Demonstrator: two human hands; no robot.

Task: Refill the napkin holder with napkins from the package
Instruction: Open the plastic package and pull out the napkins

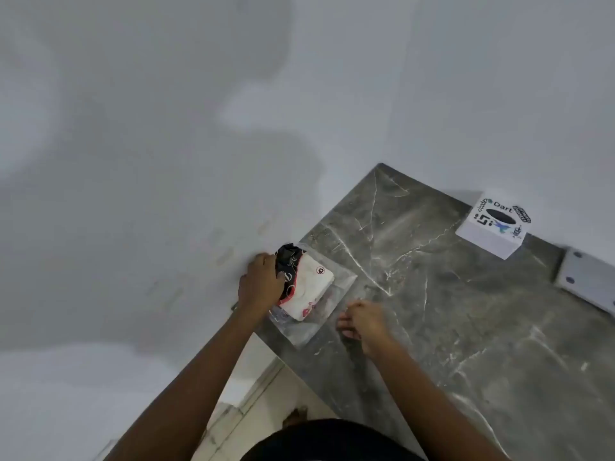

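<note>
A napkin package [307,287], white with black and red print, lies at the left edge of the grey marble table [466,311]. It rests on a clear plastic sheet or bag [336,294]. My left hand [261,282] grips the package's crumpled black end. My right hand [364,322] hovers just right of the package with its fingers loosely curled and nothing in it. A white box napkin holder [492,226], with stickers and a dark oval slot on top, stands at the far edge of the table against the wall.
A white wall rises behind and to the left of the table. A grey metal bracket [585,281] with screws sits at the table's right edge. Pale floor tiles [253,414] show below the table's left edge.
</note>
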